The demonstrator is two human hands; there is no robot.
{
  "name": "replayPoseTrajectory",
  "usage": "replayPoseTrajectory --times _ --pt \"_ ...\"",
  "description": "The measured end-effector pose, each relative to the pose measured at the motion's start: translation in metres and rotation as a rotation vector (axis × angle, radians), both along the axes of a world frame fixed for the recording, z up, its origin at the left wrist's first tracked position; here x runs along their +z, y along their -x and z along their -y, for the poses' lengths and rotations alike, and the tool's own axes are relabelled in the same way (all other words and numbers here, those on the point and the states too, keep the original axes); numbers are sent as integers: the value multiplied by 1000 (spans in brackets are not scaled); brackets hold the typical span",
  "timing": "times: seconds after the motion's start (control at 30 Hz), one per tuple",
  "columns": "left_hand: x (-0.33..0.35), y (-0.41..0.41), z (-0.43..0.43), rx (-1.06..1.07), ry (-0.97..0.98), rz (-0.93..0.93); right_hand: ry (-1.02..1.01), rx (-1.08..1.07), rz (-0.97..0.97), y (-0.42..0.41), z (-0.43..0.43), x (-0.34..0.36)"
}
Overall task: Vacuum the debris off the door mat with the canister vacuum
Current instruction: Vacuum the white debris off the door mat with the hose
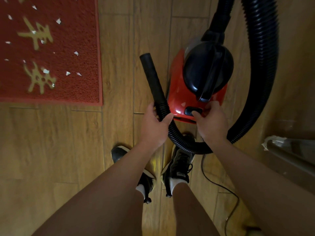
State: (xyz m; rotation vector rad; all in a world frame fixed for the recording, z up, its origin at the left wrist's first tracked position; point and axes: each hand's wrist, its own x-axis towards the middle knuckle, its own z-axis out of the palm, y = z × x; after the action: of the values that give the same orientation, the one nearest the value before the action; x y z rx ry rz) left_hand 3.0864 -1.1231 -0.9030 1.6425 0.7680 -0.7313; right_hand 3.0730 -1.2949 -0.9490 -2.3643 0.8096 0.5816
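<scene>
Head view: left hand (154, 124) fingers wrap the ribbed hose (170, 128), likely floppy, below its stiff nozzle (151, 77); right hand (212, 123) thumb presses the canister vacuum (177, 92) switch (193, 111); door mat (76, 40) at ten o'clock.

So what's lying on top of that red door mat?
Small white scraps are scattered over the red door mat, some on its gold characters. The mat's left part runs out of view, so anything there is unseen.
</scene>
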Motion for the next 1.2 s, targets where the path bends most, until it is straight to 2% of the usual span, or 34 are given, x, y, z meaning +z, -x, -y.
replayPoseTrajectory --times 0.3,0.57,1.03,1.2 --pt "17 -5 -17 7 -17 62 -110 99 71 7 -7 43" --pt "42 -15 -47 31 -56 135 -306 269 2 13 -44 88" --pt "81 -37 -113 136 -115 227 -455 546 -8 5 -122 140" --pt "82 -37 -148 210 -135 232 -433 620 2 -4 -155 151"
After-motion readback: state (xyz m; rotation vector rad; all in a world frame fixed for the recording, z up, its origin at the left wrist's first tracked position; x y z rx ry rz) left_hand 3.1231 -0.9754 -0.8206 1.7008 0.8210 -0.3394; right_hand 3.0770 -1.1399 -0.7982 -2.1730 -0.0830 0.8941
